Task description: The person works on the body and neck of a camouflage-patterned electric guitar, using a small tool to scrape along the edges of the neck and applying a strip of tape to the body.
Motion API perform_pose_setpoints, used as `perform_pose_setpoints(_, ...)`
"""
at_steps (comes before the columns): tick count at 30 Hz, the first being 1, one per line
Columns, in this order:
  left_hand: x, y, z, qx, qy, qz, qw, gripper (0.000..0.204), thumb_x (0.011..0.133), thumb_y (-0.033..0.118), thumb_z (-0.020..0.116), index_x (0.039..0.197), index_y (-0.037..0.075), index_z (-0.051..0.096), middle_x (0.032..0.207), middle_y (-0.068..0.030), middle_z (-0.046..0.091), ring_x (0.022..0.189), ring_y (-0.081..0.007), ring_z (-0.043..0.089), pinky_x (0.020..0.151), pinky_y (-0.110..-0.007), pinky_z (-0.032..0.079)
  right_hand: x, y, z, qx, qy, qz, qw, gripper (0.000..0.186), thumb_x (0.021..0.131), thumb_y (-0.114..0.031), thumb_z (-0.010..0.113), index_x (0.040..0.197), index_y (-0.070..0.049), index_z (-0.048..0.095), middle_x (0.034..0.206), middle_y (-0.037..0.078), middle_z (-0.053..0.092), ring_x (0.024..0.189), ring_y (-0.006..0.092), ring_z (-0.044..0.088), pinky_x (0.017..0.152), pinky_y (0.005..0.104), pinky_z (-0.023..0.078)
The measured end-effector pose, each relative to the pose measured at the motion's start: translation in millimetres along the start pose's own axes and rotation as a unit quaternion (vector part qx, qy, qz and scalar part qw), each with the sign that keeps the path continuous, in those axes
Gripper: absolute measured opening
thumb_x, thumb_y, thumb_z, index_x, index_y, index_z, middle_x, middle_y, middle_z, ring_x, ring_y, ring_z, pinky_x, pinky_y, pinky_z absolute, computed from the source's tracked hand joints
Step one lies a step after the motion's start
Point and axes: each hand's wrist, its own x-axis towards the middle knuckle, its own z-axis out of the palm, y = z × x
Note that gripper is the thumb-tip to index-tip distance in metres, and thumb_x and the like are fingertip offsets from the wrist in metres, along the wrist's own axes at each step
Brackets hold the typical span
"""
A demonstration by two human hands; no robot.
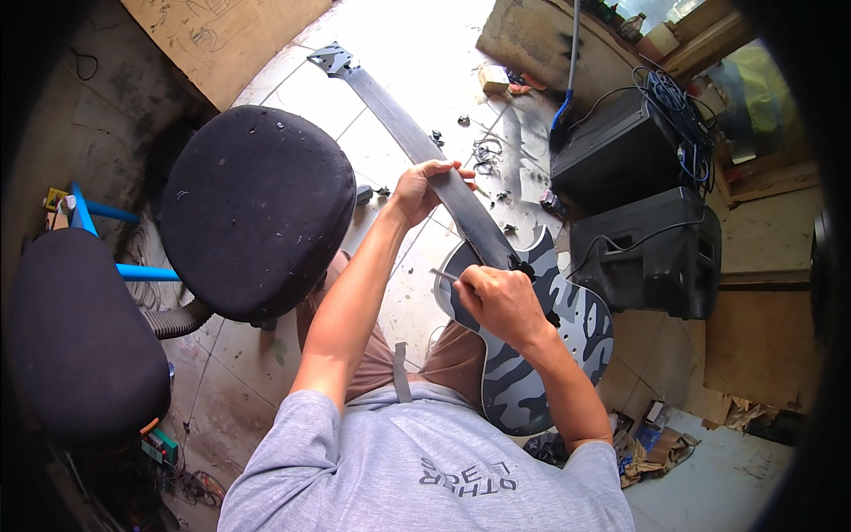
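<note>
Left hand (424, 191) curled round guitar neck (470, 215), upper-centre; right hand (503, 303) clenched on thin tool (445, 275), guitar body (581, 321) beneath, centre-right.

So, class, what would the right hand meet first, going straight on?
Probably the left hand, near its wrist, clasping the electric guitar neck, though depth is unclear and the right hand might pass above it.

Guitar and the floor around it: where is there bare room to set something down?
The top of the black seat cushion, left of the left hand, holds only specks. Bright tiles between the guitar headstock and the tan box look bare under glare. Crowded: between the guitar neck and upper black speaker, with a wire tangle and small black parts.
</note>
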Motion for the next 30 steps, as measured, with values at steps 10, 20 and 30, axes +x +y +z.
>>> perform_pose_setpoints(10,1.3,-1.1,-2.2,-0.022,0.002,-0.004,1.0,0.026,0.096,0.018,0.06,0.116,0.0,0.061,0.115,-0.0245,0.072,0.109,-0.038,0.07,0.104,-0.05,0.052,9.4,14.9,-0.6,-0.067,0.055,0.007,0.996,0.022,0.097,-0.018,0.066,0.082,-0.005,0.056,0.07,0.014,0.065,0.06,0.0325,0.068,0.055,0.0425,0.055)
perform_pose_setpoints(20,1.8,-2.3,1.2,-0.03,0.015,-0.005,0.999,0.028,0.097,0.016,0.059,0.118,-0.003,0.058,0.113,-0.0257,0.072,0.106,-0.0375,0.071,0.103,-0.048,0.052,11.1,25.4,2.3,-0.095,0.059,0.016,0.994,0.022,0.098,-0.017,0.065,0.083,-0.005,0.055,0.071,0.014,0.065,0.062,0.0342,0.068,0.057,0.0436,0.055)
perform_pose_setpoints(30,-2.9,2.4,7.1,-0.011,0.019,-0.002,1.0,0.029,0.098,0.016,0.058,0.119,-0.005,0.057,0.122,-0.027,0.069,0.113,-0.0362,0.07,0.106,-0.047,0.052,1.9,5.3,10.5,-0.06,0.047,-0.007,0.997,0.023,0.098,-0.018,0.064,0.082,-0.005,0.055,0.068,0.012,0.062,0.058,0.0332,0.066,0.054,0.0429,0.055)
